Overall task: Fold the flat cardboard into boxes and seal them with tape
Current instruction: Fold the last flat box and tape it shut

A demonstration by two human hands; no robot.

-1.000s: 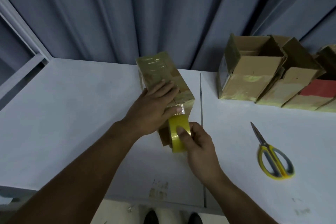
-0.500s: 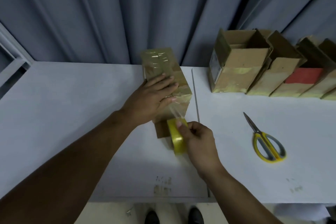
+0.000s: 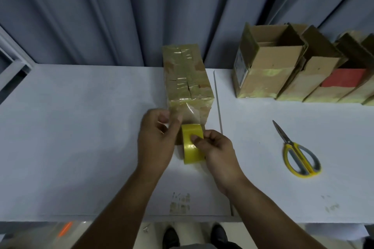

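On table (image 3: 81, 127), taped box (image 3: 186, 79); right fingers (image 3: 195, 139) pinching tape roll (image 3: 192, 152), left fingers (image 3: 177, 121) curled at strip (image 3: 191, 115), grip unclear; scissors (image 3: 297, 155), open boxes (image 3: 271, 70).

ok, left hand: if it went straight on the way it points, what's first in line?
The taped box. The left hand points away from the person, fingers right at the box's near end, beside the strip off the tape roll. Contact unclear from this view.

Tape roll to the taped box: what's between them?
Head view: a pulled-out strip of clear tape spans from the tape roll up to the box.
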